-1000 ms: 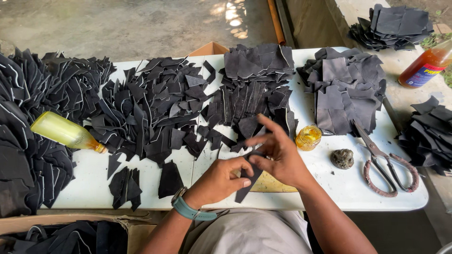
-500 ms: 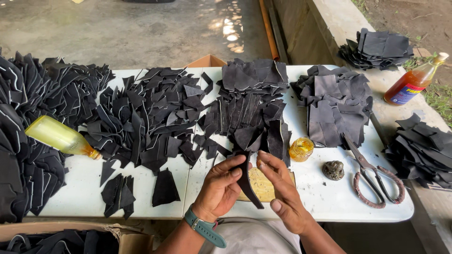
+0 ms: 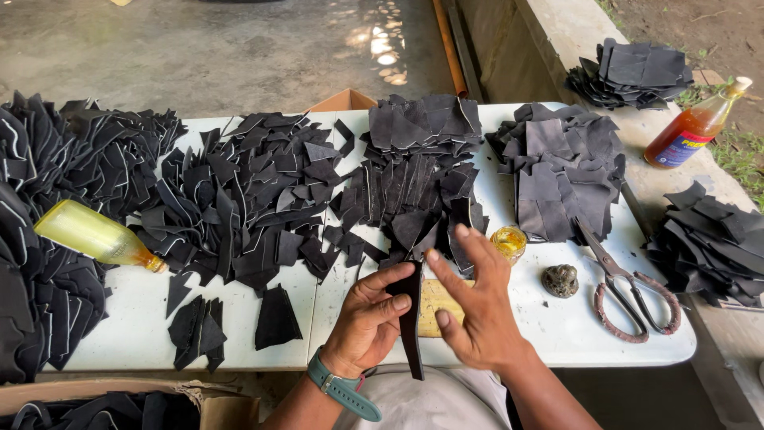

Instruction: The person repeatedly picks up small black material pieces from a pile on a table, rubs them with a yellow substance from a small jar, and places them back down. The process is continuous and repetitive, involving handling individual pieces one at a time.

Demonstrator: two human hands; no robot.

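Note:
A long narrow black leather strip (image 3: 411,322) stands nearly upright at the table's front edge, pinched between the thumb and fingers of my left hand (image 3: 368,322). That wrist wears a teal watch (image 3: 342,388). My right hand (image 3: 476,306) is spread beside the strip, its fingertips touching the upper part of it. Under both hands lies a small tan wooden board (image 3: 434,306). A small open jar of yellow glue (image 3: 508,242) sits just beyond my right hand.
Heaps of black leather pieces (image 3: 263,199) cover the white table (image 3: 143,318). Rusty scissors (image 3: 629,296) and a round stone (image 3: 561,280) lie at the right. A yellow bottle (image 3: 95,235) lies at the left, an orange bottle (image 3: 694,127) stands far right. Cardboard box (image 3: 119,402) below.
My hands have turned the strip from slanted to nearly upright. My right fingers have spread open along it. The view has shifted slightly downward.

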